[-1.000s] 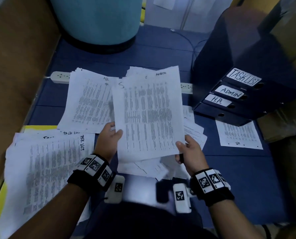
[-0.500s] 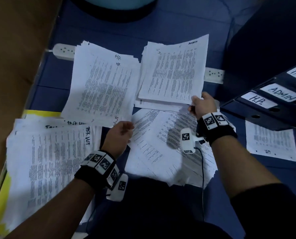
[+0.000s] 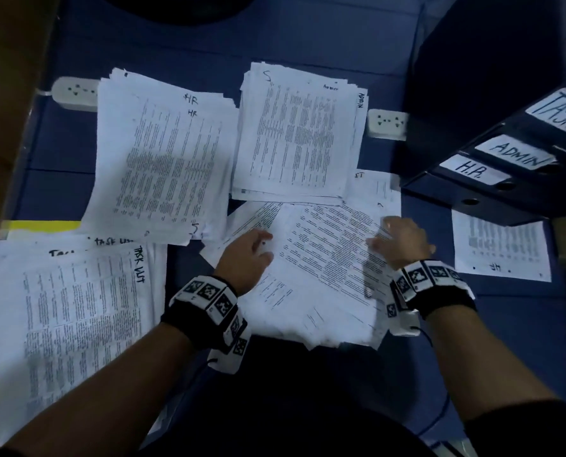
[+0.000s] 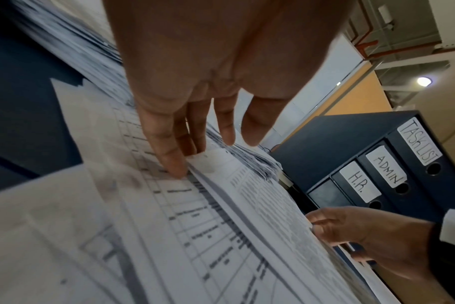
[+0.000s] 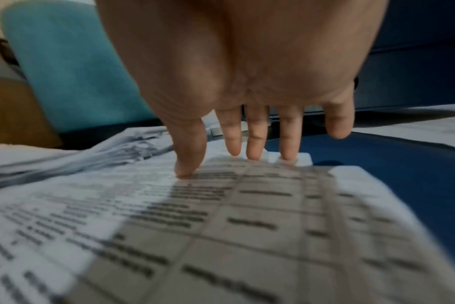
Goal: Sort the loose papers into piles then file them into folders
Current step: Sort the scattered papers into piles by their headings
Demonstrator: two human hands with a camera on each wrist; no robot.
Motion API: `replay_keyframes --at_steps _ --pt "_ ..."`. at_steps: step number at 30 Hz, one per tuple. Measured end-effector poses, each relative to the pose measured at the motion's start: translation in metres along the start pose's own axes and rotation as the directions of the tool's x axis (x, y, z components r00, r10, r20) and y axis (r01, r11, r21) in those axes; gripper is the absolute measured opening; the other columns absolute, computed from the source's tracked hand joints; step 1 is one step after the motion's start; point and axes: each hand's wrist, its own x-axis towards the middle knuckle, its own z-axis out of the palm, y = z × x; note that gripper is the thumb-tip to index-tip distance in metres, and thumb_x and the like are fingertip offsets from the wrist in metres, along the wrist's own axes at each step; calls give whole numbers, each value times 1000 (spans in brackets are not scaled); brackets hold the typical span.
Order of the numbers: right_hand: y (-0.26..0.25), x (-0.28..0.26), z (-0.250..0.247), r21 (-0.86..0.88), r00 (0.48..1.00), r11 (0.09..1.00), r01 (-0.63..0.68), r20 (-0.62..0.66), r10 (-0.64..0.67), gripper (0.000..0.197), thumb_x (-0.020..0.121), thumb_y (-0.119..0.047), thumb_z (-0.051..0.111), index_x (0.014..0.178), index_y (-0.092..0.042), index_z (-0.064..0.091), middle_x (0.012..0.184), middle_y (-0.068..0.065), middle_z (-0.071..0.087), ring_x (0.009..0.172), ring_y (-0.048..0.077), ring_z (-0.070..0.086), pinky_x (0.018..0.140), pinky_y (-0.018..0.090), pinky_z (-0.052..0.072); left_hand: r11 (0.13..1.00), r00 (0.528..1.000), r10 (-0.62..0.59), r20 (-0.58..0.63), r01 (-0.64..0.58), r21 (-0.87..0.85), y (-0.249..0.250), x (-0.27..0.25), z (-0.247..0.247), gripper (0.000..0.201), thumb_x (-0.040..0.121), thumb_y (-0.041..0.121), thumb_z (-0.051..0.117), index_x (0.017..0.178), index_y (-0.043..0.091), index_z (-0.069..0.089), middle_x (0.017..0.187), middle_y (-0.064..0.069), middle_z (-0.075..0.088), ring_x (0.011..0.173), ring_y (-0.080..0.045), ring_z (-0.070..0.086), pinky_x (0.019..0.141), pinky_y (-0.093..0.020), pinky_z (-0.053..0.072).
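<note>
On the blue floor lie three marked piles: HR [image 3: 163, 159], ADMIN [image 3: 301, 136] and TASK LIST [image 3: 70, 308]. A loose heap of printed sheets [image 3: 324, 268] lies between my hands. My left hand [image 3: 262, 245] touches the left edge of the heap's top sheet [image 4: 247, 185] with straight fingers [image 4: 179, 170]. My right hand [image 3: 379, 232] is at that sheet's right edge. Its thumb [image 5: 187, 168] presses on the sheet [image 5: 247, 216], and its straight fingers reach past the far edge. Dark folders [image 3: 493, 166] labelled H.R., ADMIN and TASKLIST lie stacked at the right.
A white power strip [image 3: 73, 92] runs behind the piles, and its other end [image 3: 387, 123] shows right of the ADMIN pile. One sheet [image 3: 502, 249] lies partly under the folders. A yellow folder [image 3: 40, 225] peeks from under the TASK LIST pile. A brown wall [image 3: 4, 110] stands on the left.
The sheet held in both hands went onto the ADMIN pile. My right hand let it go and came back to the loose heap; my left hand moved onto the heap's left edge.
</note>
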Motion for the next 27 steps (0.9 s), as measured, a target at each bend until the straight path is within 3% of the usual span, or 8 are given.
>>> replay_keyframes --at_steps 5,8,11,15,18,22,25,27 --pt "15 -12 2 60 1000 998 -20 8 19 64 83 -40 74 138 -22 46 145 14 34 133 38 30 106 52 33 989 997 -79 2 79 -125 9 -4 11 57 88 5 62 139 15 38 126 -7 55 109 -20 56 93 -33 48" --pt "17 -22 5 133 998 991 14 52 -21 70 84 -39 74 143 -19 43 149 13 32 137 36 26 106 47 35 998 999 -23 -34 25 50 15 -3 19 46 89 5 59 133 7 47 129 -9 54 122 -26 50 94 -21 34" --pt "21 -36 6 220 1000 975 -2 14 -1 63 83 -41 74 135 -14 51 142 15 39 131 35 37 101 44 40 987 992 111 -53 -104 120 28 -12 20 32 86 1 59 116 10 58 112 -8 61 111 -29 57 90 -26 43" --pt "35 -55 6 280 993 960 8 -113 25 57 83 -40 73 130 -13 55 131 15 49 116 36 52 97 44 47 953 975 219 32 -221 207 40 -35 3 49 88 3 58 136 10 49 135 -5 53 126 -22 48 102 -19 30" --pt "35 -72 4 377 983 920 110 -177 -45 59 85 -35 73 137 -16 51 139 11 47 120 31 51 102 41 43 907 931 350 108 -365 208 43 -56 -20 38 85 4 58 122 13 61 115 1 65 103 -14 58 95 -28 44" --pt "17 -101 -10 527 964 807 265 -162 -211 65 84 -30 75 141 -19 47 137 -3 47 126 16 45 104 33 37 859 867 485 114 -497 125 56 -84 -47 36 79 21 55 111 11 67 91 17 63 78 9 55 73 -12 38" --pt "5 -120 -19 681 941 661 313 -129 -313 36 84 -19 75 116 -23 60 110 -10 67 102 7 61 87 29 45 839 839 544 11 -543 -41 65 -98 -63 21 88 2 58 100 18 66 68 23 63 56 3 50 63 -17 40" --pt "-1 -132 -20 743 922 580 333 -126 -367 18 87 -10 70 101 -21 65 92 -6 73 85 7 66 83 31 47 827 852 507 -126 -523 -205 69 -104 -74 38 89 -10 53 98 25 63 68 20 65 55 -5 51 60 -24 44"
